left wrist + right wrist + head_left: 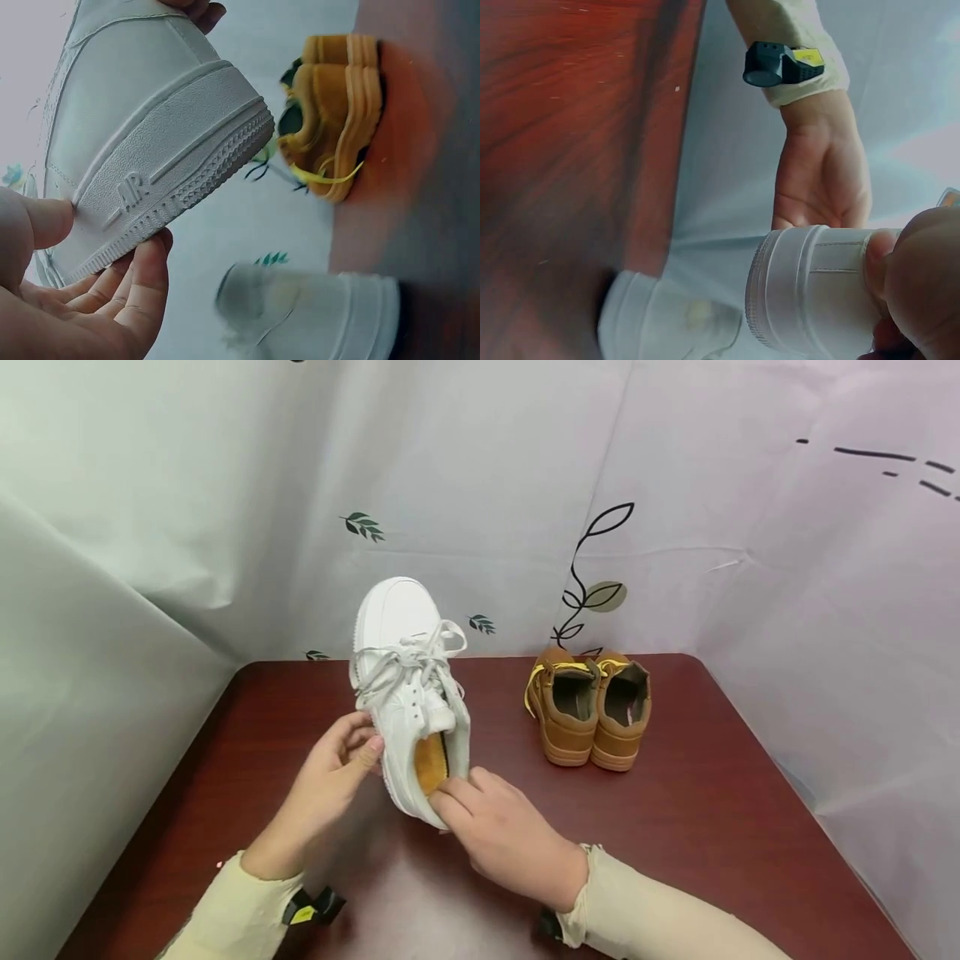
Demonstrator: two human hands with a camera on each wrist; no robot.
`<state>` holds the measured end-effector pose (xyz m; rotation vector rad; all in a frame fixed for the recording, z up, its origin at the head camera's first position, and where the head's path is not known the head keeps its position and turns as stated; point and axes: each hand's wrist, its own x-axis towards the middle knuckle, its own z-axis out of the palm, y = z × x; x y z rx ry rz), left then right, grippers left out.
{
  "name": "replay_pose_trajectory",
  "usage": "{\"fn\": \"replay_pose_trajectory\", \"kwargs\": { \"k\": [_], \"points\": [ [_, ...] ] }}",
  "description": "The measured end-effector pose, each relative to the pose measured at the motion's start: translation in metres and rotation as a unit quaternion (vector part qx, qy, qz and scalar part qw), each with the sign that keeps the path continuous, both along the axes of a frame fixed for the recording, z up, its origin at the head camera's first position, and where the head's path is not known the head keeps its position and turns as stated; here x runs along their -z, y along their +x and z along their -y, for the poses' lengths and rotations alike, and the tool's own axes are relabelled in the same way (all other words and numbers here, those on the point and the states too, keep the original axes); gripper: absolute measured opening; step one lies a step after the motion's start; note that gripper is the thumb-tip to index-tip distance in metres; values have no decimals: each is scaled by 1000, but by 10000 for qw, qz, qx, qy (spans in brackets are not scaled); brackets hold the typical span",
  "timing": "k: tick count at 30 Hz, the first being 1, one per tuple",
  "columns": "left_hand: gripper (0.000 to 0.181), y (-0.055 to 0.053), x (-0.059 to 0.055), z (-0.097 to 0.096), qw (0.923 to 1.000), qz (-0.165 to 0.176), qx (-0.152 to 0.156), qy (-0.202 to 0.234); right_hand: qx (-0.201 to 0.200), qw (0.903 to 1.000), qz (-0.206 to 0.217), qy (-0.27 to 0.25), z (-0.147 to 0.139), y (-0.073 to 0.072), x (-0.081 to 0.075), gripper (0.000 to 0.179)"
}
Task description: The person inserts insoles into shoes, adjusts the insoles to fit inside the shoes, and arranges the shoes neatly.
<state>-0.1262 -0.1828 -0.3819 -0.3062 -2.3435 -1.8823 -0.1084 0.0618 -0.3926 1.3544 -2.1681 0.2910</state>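
A white lace-up sneaker (pixel 408 693) is held up above the table, toe pointing away and its yellow insole showing. My left hand (pixel 330 785) grips its left side, thumb on the sidewall and fingers under the sole, as the left wrist view shows. With my right hand (pixel 506 835) I pinch the heel collar at the opening. A second white sneaker (pixel 322 315) stands on the table in both wrist views; in the head view it is hidden, apparently behind the held one. The right wrist view shows the held sneaker's heel (pixel 795 292) close up.
A pair of brown shoes (pixel 566 739) with yellow laces stands side by side at the table's back right. The dark red table (pixel 712 810) ends at a white curtain (pixel 480 460) with leaf prints. A small black camera (pixel 772 64) is strapped to my left wrist.
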Motion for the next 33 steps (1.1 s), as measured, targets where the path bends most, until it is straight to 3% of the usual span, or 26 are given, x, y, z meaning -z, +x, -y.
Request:
{"fn": "replay_pose_trajectory", "kwargs": {
  "k": [5,10,18,24,28,33],
  "points": [
    [32,6,-9,20,9980,-188,-199,567,43,9999,-106,40,23,-4,-10,18],
    [28,6,-12,36,9913,-212,-427,1227,117,9998,-174,63,46,-10,-15,28],
    [38,-3,4,61,9743,-86,-865,2078,312,9975,-633,-3,84,-24,-6,27],
    [61,-14,23,78,9764,236,-920,1941,388,9955,-851,127,104,-37,10,32],
    [67,-23,36,87,9782,635,-953,1735,380,9965,-735,131,113,-43,19,34],
    [70,-31,43,89,9810,1099,-916,1314,675,9955,-597,280,123,-45,29,29]
  ]
}}
